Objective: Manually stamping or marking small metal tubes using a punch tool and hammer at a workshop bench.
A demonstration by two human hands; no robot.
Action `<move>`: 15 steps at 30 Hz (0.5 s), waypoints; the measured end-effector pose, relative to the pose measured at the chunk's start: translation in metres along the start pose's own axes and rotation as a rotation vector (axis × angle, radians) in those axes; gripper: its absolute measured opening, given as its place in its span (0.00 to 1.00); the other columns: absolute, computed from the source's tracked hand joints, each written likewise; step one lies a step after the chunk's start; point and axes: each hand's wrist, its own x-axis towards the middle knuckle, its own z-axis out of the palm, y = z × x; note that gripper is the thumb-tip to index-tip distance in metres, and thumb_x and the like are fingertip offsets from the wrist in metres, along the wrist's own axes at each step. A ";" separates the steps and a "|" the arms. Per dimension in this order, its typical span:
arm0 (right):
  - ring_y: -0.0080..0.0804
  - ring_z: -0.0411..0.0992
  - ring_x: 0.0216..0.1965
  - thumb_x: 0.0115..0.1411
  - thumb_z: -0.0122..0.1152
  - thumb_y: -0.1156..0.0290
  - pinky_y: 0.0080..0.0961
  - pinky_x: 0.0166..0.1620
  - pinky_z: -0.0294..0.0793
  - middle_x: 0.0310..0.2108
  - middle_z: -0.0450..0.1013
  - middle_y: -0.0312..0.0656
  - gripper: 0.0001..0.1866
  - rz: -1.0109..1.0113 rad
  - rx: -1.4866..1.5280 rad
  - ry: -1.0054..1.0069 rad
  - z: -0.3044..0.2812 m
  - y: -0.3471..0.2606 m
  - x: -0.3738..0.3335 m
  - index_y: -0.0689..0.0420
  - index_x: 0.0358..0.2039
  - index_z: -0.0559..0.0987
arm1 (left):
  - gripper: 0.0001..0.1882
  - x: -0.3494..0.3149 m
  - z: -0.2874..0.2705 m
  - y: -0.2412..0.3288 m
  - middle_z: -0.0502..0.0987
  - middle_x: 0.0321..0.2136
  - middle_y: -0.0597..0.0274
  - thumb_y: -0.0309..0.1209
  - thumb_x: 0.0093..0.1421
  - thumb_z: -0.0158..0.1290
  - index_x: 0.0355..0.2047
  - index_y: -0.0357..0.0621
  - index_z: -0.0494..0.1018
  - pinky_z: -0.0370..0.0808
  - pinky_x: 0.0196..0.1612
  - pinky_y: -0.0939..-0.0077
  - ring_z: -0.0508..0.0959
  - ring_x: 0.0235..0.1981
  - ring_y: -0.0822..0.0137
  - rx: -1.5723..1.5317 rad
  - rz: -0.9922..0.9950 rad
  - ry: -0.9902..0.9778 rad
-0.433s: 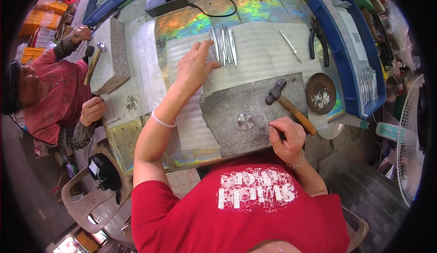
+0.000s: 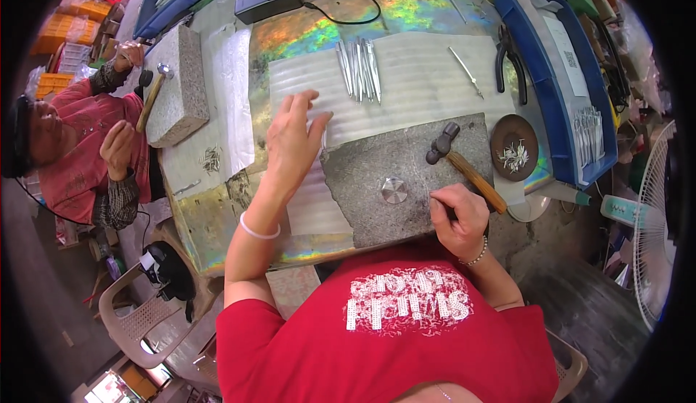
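Note:
My left hand [image 2: 291,138] is over the white foam sheet [image 2: 420,69], fingers apart, nothing in it. Beyond it lies a row of slim, tapered silver metal pieces [image 2: 359,71], which look like tweezers; the hand is apart from them. My right hand [image 2: 461,218] rests by the right edge of the grey stone slab [image 2: 370,160], thumb and forefinger pinched together. Whatever they may hold is too small to make out. To that hand's left, a small round metal disc [image 2: 394,190] sits on the slab. A hammer [image 2: 467,171] with a wooden handle lies across the slab's right side.
Right of the slab stands a brown dish [image 2: 513,149] of small silver bits. Black-handled pliers [image 2: 510,66] and a thin metal rod [image 2: 466,73] lie beyond, beside a blue bin [image 2: 551,91]. At left, a co-worker [image 2: 83,156] sits by a stone block [image 2: 174,87]. A fan [image 2: 656,221] stands right.
My left hand has drawn back toward me and left, away from the silver pieces. My right hand has stayed by the slab. The co-worker's nearer hand has lifted off the table.

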 end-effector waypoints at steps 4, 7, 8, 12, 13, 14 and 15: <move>0.29 0.66 0.15 0.47 0.62 0.82 0.22 0.19 0.64 0.19 0.70 0.40 0.08 0.001 -0.016 -0.009 0.000 0.000 -0.001 0.61 0.29 0.74 | 0.17 -0.011 0.001 0.003 0.74 0.30 0.56 0.36 0.52 0.60 0.38 0.41 0.68 0.71 0.32 0.66 0.75 0.30 0.59 -0.054 -0.197 -0.105; 0.30 0.67 0.15 0.48 0.62 0.82 0.23 0.19 0.64 0.20 0.70 0.40 0.08 -0.002 -0.025 0.001 0.002 0.000 -0.002 0.61 0.29 0.74 | 0.18 -0.002 0.004 0.001 0.73 0.29 0.57 0.37 0.50 0.61 0.36 0.41 0.68 0.71 0.32 0.66 0.75 0.30 0.59 -0.029 -0.139 -0.072; 0.30 0.67 0.15 0.48 0.62 0.82 0.23 0.19 0.64 0.20 0.70 0.40 0.08 -0.005 -0.027 0.000 0.002 -0.001 -0.002 0.61 0.29 0.74 | 0.18 0.003 0.006 -0.001 0.73 0.30 0.56 0.38 0.50 0.61 0.35 0.42 0.67 0.71 0.32 0.65 0.75 0.30 0.58 -0.015 -0.081 -0.095; 0.31 0.67 0.15 0.48 0.62 0.81 0.23 0.19 0.64 0.20 0.70 0.41 0.07 0.012 -0.040 0.006 0.003 -0.003 -0.002 0.61 0.29 0.74 | 0.20 0.025 0.019 -0.007 0.74 0.30 0.55 0.43 0.50 0.59 0.32 0.41 0.67 0.70 0.32 0.62 0.75 0.31 0.54 0.060 0.044 -0.138; 0.31 0.67 0.15 0.48 0.62 0.81 0.23 0.19 0.64 0.20 0.70 0.41 0.07 0.016 -0.050 0.004 0.003 -0.003 -0.002 0.61 0.29 0.74 | 0.20 0.030 0.021 -0.007 0.74 0.30 0.55 0.43 0.50 0.59 0.32 0.41 0.67 0.70 0.32 0.62 0.75 0.31 0.54 0.056 0.046 -0.138; 0.31 0.67 0.15 0.48 0.62 0.81 0.23 0.19 0.64 0.20 0.70 0.41 0.07 0.016 -0.053 0.003 0.003 -0.002 -0.002 0.61 0.29 0.74 | 0.20 0.035 0.022 -0.007 0.74 0.30 0.54 0.45 0.51 0.58 0.31 0.41 0.67 0.70 0.32 0.61 0.75 0.32 0.52 0.104 0.045 -0.165; 0.31 0.67 0.15 0.49 0.62 0.81 0.23 0.19 0.64 0.20 0.70 0.41 0.07 0.011 -0.056 0.004 0.003 -0.002 -0.002 0.61 0.29 0.75 | 0.21 0.038 0.023 -0.007 0.74 0.30 0.54 0.47 0.51 0.57 0.30 0.41 0.67 0.70 0.32 0.60 0.75 0.32 0.50 0.154 0.044 -0.192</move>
